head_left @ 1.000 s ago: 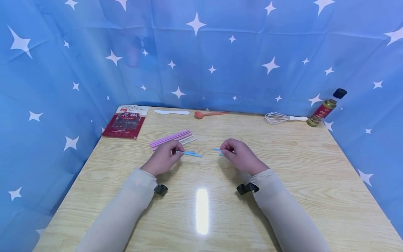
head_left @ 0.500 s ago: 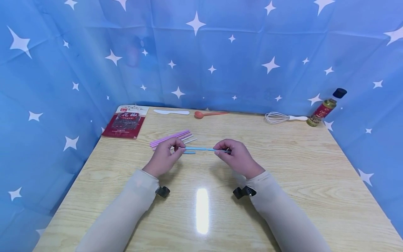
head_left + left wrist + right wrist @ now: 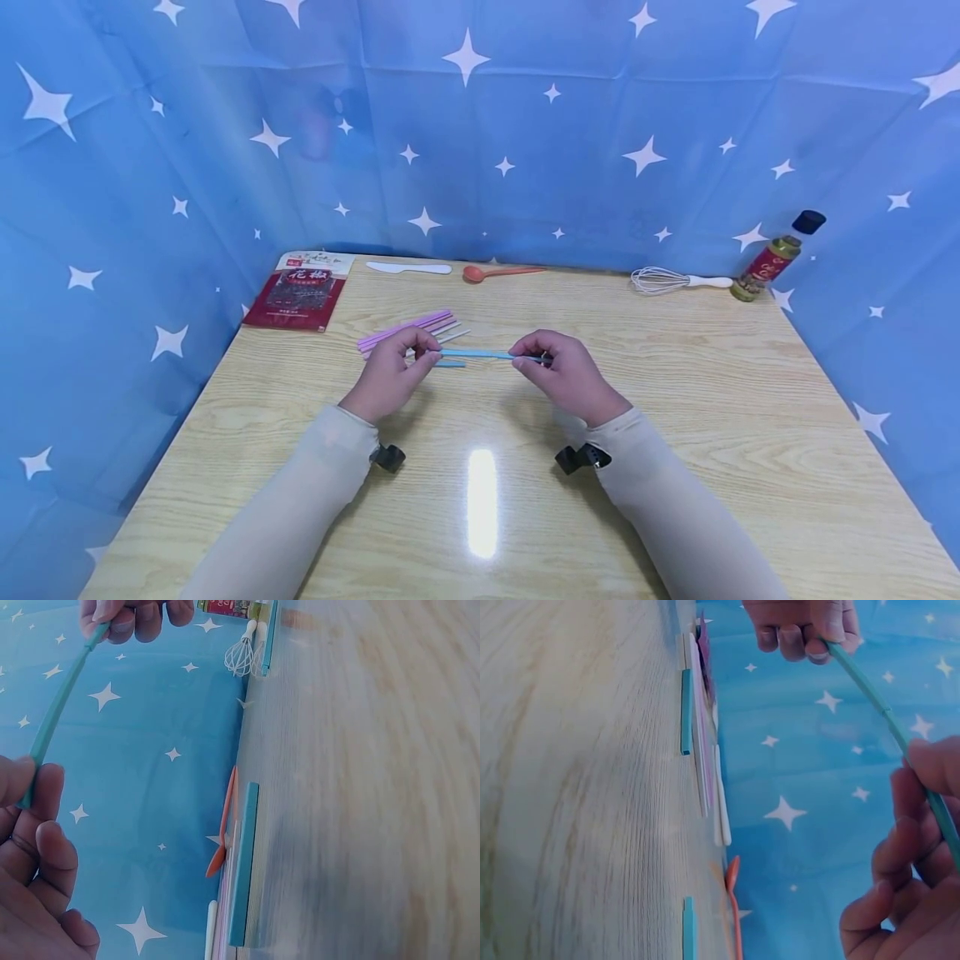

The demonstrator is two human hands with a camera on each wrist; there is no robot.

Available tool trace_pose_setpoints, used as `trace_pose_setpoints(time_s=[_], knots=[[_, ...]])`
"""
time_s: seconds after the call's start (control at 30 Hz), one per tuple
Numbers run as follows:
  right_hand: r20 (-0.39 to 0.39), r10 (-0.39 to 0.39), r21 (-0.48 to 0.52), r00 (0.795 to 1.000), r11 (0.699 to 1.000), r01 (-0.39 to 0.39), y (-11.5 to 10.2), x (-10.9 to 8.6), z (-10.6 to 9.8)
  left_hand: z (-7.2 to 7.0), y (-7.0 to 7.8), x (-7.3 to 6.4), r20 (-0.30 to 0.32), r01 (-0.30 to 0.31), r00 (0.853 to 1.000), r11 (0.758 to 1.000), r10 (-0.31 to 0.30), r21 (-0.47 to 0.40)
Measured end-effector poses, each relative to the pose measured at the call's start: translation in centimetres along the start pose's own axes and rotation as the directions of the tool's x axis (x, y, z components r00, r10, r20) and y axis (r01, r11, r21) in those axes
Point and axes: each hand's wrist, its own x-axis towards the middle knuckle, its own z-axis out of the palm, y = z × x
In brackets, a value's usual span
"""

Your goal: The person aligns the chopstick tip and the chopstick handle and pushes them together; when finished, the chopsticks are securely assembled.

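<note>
A slim blue chopstick (image 3: 476, 354), with a joint line (image 3: 887, 712) partway along, spans the gap between both hands above the table. My left hand (image 3: 392, 371) pinches one end between thumb and fingertips. Toward the other end, my right hand (image 3: 568, 375) pinches it, thumb against fingers. Below on the wood lie two shorter blue chopstick pieces. One piece (image 3: 244, 862) is under the left hand, the other piece (image 3: 689, 930) under the right; in the head view the hands cover parts of them.
Beyond the left hand lie pink sticks (image 3: 405, 329) and white sticks (image 3: 452, 335). Along the back edge are a red spice packet (image 3: 300, 292), a white knife (image 3: 408, 267), an orange spoon (image 3: 498, 272), a whisk (image 3: 678, 281) and a bottle (image 3: 768, 265). A starry blue curtain (image 3: 525, 117) encloses the table.
One second ago the hands were apart, with blue pieces showing separately at each. The right hand has come slightly left, and one blue chopstick now stretches between them. Over the last half second they barely moved.
</note>
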Motion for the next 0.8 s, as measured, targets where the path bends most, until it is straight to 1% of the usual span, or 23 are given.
trace_pose_setpoints(time_s=[0.17, 0.27, 0.47, 0.57, 0.67, 0.8], knots=[[0.009, -0.003, -0.004, 1.000, 1.000, 0.003, -0.13, -0.15, -0.03, 0.15, 0.05, -0.04, 0.011, -0.004, 1.000, 1.000, 0.004, -0.017], [0.011, -0.015, -0.010, 1.000, 1.000, 0.015, -0.15, -0.20, 0.00, 0.30, 0.25, -0.05, 0.016, -0.019, 1.000, 0.999, 0.019, -0.029], [-0.001, -0.015, -0.012, 1.000, 1.000, 0.015, -0.24, -0.25, 0.11, 0.49, 0.49, -0.07, 0.009, -0.037, 0.999, 0.999, 0.037, -0.019], [-0.014, 0.009, -0.009, 1.000, 1.000, -0.010, -0.24, -0.19, 0.05, 0.44, 0.45, -0.05, -0.011, -0.023, 1.000, 1.000, 0.023, -0.004], [-0.026, 0.035, -0.001, 0.999, 0.999, -0.035, -0.05, -0.04, -0.13, 0.34, 0.40, -0.03, -0.032, 0.003, 1.000, 1.000, -0.002, 0.011], [-0.034, 0.048, 0.017, 0.998, 0.999, -0.047, 0.31, 0.12, -0.47, 0.26, 0.32, 0.05, -0.041, 0.022, 0.999, 1.000, -0.021, 0.020]])
